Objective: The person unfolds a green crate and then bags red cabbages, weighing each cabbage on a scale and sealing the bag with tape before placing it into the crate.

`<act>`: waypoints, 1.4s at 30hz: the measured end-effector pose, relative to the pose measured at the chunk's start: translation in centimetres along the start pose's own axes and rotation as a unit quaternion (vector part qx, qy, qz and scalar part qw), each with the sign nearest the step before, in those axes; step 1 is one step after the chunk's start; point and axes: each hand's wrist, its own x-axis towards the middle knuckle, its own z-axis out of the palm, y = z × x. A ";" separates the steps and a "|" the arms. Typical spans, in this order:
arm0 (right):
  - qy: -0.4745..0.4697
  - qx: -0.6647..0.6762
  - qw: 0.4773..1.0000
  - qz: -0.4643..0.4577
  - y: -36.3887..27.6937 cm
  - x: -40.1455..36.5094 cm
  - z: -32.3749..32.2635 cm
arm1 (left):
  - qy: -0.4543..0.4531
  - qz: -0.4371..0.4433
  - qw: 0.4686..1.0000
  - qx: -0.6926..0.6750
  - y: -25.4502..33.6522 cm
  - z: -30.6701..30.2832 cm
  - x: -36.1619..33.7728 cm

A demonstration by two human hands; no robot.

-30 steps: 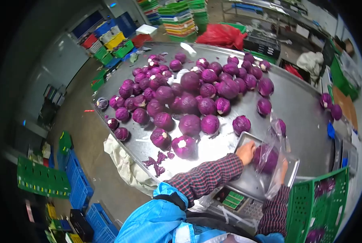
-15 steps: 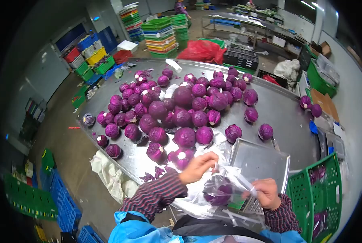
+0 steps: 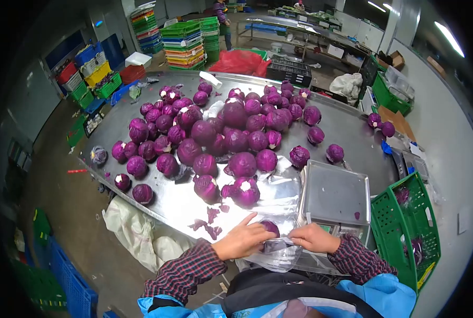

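A red cabbage [image 3: 270,228] lies at the table's near edge, partly hidden by my hands and clear plastic. My left hand [image 3: 243,239] is curved against its left side, the fingers closed on it. Beside it on the right, my right hand [image 3: 314,237] has its fingers pressed together on the clear plastic bag [image 3: 279,256]. The bag hangs loosely around the cabbage's near side. Purple leaf scraps [image 3: 211,222] lie left of my left hand. Just ahead are a trimmed cabbage [image 3: 245,192] and a flat metal scale pan [image 3: 336,192].
Many loose red cabbages [image 3: 204,132] are heaped across the metal table [image 3: 374,164]. A green crate [image 3: 430,233] with bagged cabbage stands at the right. White sacking [image 3: 133,222] hangs at the left edge. Stacked crates [image 3: 182,45] and a person [image 3: 222,21] are farther back.
The bag's twisted top, pulled between my raised hands, is now lowered. My hands have come down around the cabbage, which has shifted up and left. The head view has turned slightly right.
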 end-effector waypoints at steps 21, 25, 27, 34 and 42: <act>0.009 0.206 0.978 0.020 -5.8 0.4 -0.7 | 0.296 -0.102 0.948 -0.064 7.0 4.2 -0.7; -0.022 -0.001 1.000 0.015 -6.2 2.3 0.2 | 0.302 -0.121 0.945 -0.018 6.4 4.9 -1.0; 0.005 -0.037 0.999 -0.016 -6.6 2.2 0.9 | 0.315 -0.134 0.939 0.013 6.4 5.2 -1.4; 0.103 -0.233 0.952 -0.170 -7.3 2.3 2.9 | 0.338 -0.191 0.920 0.053 6.6 4.5 -1.6; 0.164 -0.250 0.926 -0.231 -6.4 2.5 3.6 | 0.321 -0.215 0.922 0.019 6.8 4.3 -1.0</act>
